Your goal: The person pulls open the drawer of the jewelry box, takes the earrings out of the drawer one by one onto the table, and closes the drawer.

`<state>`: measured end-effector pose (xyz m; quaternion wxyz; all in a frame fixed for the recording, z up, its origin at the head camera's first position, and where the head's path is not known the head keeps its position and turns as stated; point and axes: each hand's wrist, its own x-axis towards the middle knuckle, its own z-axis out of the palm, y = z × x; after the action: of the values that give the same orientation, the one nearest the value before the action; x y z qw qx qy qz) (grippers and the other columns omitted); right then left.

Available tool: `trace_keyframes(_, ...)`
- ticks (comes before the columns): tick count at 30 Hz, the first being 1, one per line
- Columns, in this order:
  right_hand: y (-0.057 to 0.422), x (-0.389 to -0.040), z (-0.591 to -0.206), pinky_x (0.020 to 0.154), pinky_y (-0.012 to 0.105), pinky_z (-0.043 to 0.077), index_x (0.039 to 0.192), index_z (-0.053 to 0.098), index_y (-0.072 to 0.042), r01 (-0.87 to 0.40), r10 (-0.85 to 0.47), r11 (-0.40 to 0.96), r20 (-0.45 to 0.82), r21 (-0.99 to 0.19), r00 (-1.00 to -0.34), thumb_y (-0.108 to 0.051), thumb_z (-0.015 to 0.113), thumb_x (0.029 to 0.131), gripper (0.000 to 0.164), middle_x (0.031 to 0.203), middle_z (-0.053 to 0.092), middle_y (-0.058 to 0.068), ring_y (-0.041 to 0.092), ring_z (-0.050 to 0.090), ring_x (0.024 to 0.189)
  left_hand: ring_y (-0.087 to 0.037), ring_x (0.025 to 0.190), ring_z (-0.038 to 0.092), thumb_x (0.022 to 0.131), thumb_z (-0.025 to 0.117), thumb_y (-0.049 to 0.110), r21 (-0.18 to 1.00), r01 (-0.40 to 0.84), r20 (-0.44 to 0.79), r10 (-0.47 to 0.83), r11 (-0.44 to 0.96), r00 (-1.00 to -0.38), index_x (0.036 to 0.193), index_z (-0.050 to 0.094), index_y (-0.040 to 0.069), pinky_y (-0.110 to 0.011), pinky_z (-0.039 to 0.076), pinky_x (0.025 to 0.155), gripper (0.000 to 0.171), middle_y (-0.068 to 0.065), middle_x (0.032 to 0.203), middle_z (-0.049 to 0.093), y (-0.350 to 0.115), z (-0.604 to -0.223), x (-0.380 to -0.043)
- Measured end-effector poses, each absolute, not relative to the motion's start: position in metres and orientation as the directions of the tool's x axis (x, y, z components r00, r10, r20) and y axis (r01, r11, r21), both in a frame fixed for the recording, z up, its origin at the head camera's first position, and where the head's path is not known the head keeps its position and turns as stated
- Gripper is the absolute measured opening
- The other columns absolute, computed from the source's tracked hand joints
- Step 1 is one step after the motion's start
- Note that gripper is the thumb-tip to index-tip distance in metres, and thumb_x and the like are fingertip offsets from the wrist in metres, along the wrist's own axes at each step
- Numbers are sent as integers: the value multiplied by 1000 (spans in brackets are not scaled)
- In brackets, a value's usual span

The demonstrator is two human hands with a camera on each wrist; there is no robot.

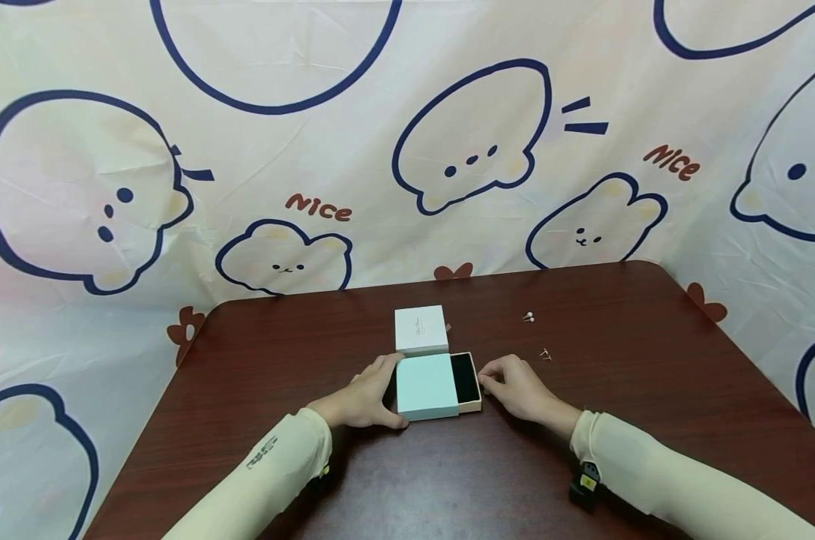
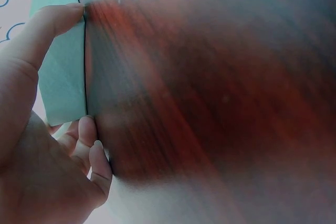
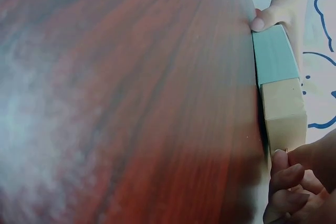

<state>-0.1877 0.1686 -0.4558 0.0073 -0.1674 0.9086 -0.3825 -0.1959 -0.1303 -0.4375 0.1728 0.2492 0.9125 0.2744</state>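
A mint-green slide-out gift box [image 1: 427, 386] lies on the table, its cream drawer [image 1: 477, 386] with dark lining pulled partly out to the right. My left hand [image 1: 364, 391] grips the left end of the green sleeve, thumb along the front side; in the left wrist view the thumb [image 2: 63, 17] presses that side while other fingers curl at its end. At the drawer's right end, my right hand [image 1: 515, 386] pinches with thumb and forefinger. In the right wrist view those fingertips [image 3: 281, 158] close on the drawer's end, mostly hiding what they pinch.
Directly behind the green box sits a white box [image 1: 420, 328] with small print on its lid. Tiny white-tipped studs [image 1: 528, 317] and a small gold-coloured pair of pieces [image 1: 546, 354] lie to the right on the brown table [image 1: 299, 330]. A printed cloth [image 1: 367, 165] hangs behind.
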Motion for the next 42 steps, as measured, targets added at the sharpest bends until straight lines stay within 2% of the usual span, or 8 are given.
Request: trace_keyframes(42,160,-186,-455,66,23,46,88,78,-7,-298,-314,640,113,-708,-943,-5,63,96,17,74,72,-2,4,59,68,-37,146,33,75,88,33,598,360,-169,552,716,-817,159,19,6,-68,28,110,112,-19,156,33,-131,-439,-196)
